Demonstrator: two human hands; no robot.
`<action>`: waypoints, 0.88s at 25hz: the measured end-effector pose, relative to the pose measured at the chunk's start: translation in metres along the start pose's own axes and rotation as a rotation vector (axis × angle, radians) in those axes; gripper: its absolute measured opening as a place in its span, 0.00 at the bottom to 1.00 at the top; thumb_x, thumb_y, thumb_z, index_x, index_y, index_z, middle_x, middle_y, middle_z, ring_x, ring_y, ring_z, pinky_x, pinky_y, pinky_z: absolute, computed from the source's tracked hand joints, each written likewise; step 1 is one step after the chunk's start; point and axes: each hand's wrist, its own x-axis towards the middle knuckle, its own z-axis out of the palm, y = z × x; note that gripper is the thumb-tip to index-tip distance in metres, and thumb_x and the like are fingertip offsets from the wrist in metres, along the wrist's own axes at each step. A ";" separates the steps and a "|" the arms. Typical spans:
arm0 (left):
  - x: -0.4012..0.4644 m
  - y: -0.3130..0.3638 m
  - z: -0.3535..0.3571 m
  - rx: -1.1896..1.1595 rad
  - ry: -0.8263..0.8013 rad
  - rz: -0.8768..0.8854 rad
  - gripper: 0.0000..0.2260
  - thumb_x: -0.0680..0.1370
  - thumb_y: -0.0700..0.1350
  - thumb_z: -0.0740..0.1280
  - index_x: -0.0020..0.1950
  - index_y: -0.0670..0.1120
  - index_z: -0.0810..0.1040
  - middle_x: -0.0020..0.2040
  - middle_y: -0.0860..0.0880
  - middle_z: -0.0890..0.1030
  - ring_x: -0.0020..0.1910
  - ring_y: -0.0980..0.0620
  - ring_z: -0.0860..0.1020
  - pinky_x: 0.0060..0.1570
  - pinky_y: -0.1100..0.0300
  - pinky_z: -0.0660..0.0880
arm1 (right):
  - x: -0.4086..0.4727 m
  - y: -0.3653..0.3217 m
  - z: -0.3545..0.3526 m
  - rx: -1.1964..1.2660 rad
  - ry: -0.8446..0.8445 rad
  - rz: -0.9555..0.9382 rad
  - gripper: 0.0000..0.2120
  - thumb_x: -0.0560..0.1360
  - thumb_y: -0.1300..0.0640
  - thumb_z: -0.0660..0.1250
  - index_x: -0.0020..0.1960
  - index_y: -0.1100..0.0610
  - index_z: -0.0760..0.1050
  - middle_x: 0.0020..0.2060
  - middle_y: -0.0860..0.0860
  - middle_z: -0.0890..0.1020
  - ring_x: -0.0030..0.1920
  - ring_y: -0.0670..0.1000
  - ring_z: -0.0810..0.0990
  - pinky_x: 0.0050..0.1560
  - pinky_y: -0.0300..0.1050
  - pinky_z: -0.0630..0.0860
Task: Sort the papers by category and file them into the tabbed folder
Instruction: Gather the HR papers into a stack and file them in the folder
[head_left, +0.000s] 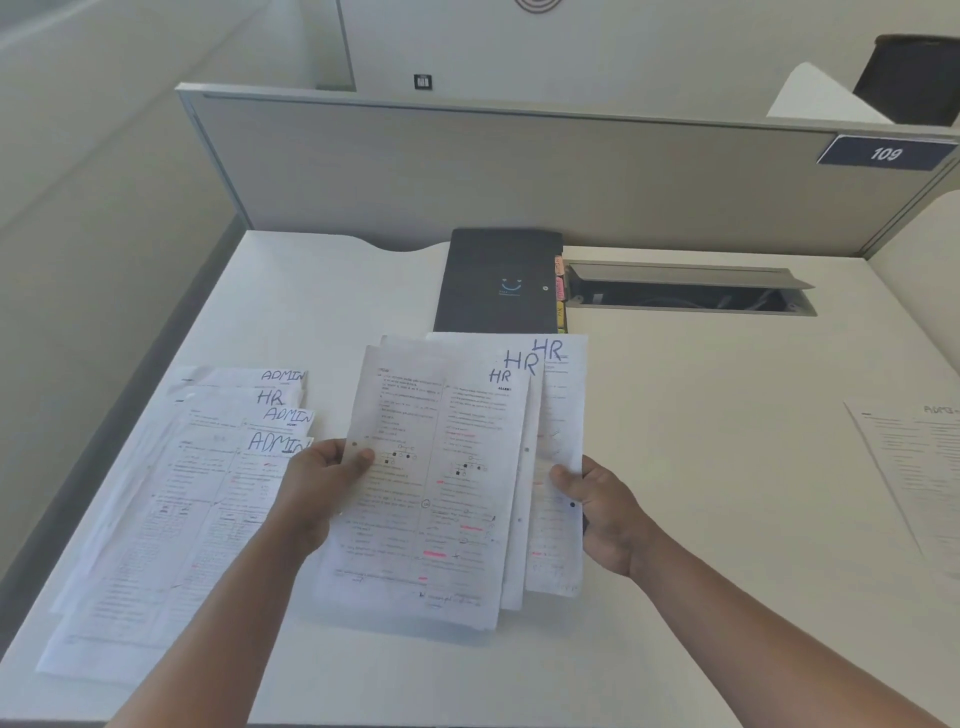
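Hands (332, 483) — HR sheets (441, 483) lengthwise, headings away

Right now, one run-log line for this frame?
stage: sorting | left hand + right hand: grip HR sheets | mixed pile: desk left | folder: closed

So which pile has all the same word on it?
The HR sheets held in both hands: every one says HR. The left pile mixes ADMIN and HR.

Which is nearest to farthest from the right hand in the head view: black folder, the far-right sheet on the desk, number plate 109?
From the right hand:
1. Black folder, ahead and slightly left, closed on the desk.
2. Far-right sheet, at the desk's right edge.
3. Number plate 109, up on the partition's right end.
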 end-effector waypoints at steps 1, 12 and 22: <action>0.001 -0.001 0.001 -0.020 0.000 -0.013 0.05 0.80 0.39 0.72 0.54 0.38 0.83 0.48 0.41 0.88 0.50 0.37 0.86 0.55 0.40 0.82 | -0.001 0.003 0.003 -0.001 -0.015 0.007 0.15 0.84 0.61 0.64 0.69 0.59 0.78 0.62 0.59 0.85 0.62 0.62 0.84 0.57 0.58 0.82; 0.002 -0.007 0.015 -0.136 -0.115 -0.137 0.07 0.83 0.38 0.66 0.57 0.36 0.82 0.55 0.40 0.87 0.53 0.41 0.85 0.53 0.45 0.80 | -0.007 0.007 0.022 0.040 -0.102 0.088 0.16 0.83 0.57 0.66 0.70 0.59 0.78 0.64 0.62 0.83 0.63 0.65 0.82 0.58 0.59 0.82; -0.017 -0.005 0.038 -0.129 -0.202 -0.087 0.10 0.84 0.36 0.64 0.64 0.42 0.79 0.58 0.41 0.86 0.57 0.38 0.84 0.57 0.40 0.80 | -0.018 -0.010 0.025 -0.047 -0.205 0.110 0.28 0.86 0.38 0.52 0.72 0.54 0.77 0.68 0.60 0.81 0.69 0.63 0.79 0.72 0.65 0.72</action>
